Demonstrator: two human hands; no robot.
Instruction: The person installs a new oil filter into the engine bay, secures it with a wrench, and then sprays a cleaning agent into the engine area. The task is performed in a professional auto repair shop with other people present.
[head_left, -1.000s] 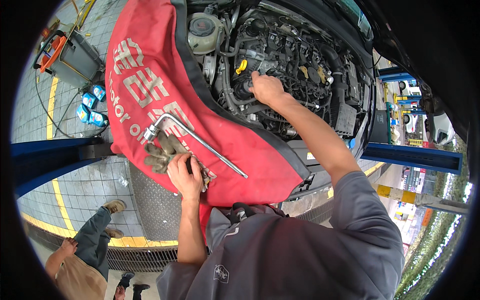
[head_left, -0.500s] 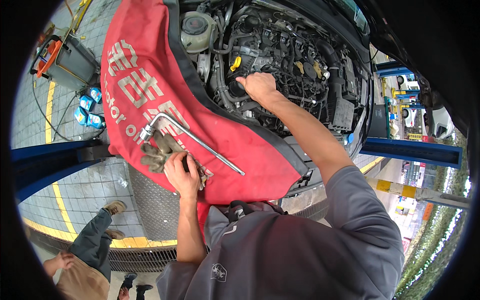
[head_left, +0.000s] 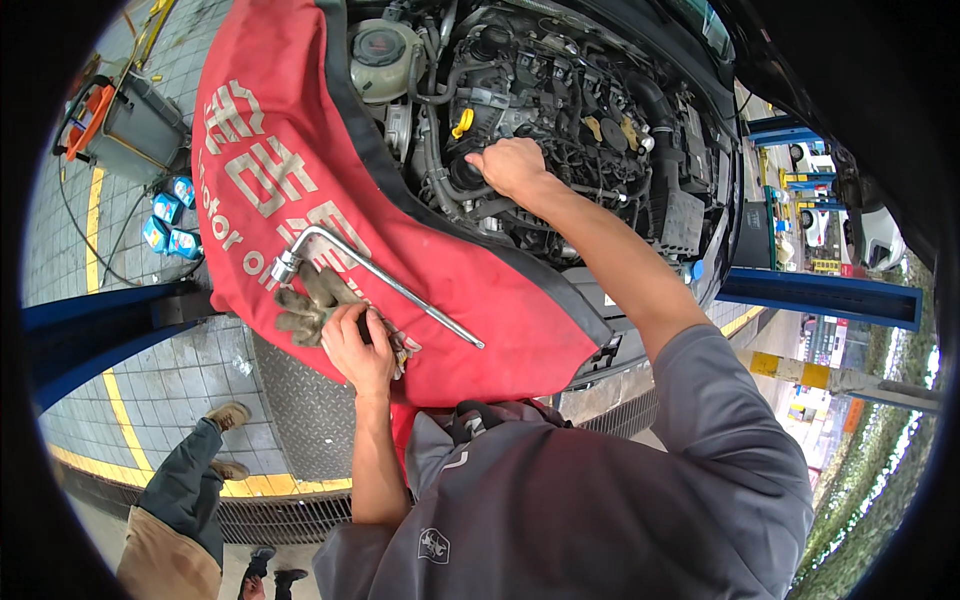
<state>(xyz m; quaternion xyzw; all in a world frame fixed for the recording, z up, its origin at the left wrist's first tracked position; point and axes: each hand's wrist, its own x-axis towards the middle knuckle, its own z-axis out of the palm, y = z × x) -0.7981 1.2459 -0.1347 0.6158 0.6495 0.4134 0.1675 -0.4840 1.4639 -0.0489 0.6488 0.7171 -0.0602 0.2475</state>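
Note:
My right hand (head_left: 512,168) is over the engine (head_left: 560,100), its fingers curled down and their tips hidden. Its thumb points left, beside a round black part (head_left: 466,174) below the yellow dipstick handle (head_left: 462,124). My left hand (head_left: 358,352) is closed, with a dark piece showing between thumb and fingers; its kind cannot be made out. That hand rests by a pair of soiled work gloves (head_left: 308,312) on the red fender cover (head_left: 500,320). An L-shaped socket wrench (head_left: 395,285) lies across the cover, its socket end by the gloves.
A whitish coolant tank (head_left: 380,62) stands at the engine bay's far left. Several blue bottles (head_left: 170,215) and a grey bin (head_left: 135,130) are on the floor at left. Blue lift arms (head_left: 820,298) flank the car. Another person's legs (head_left: 190,470) show at lower left.
The view has shifted slightly, so the car and cover sit a little further left. Both my hands keep nearly the same poses. The other person's hand at lower left has gone out of sight.

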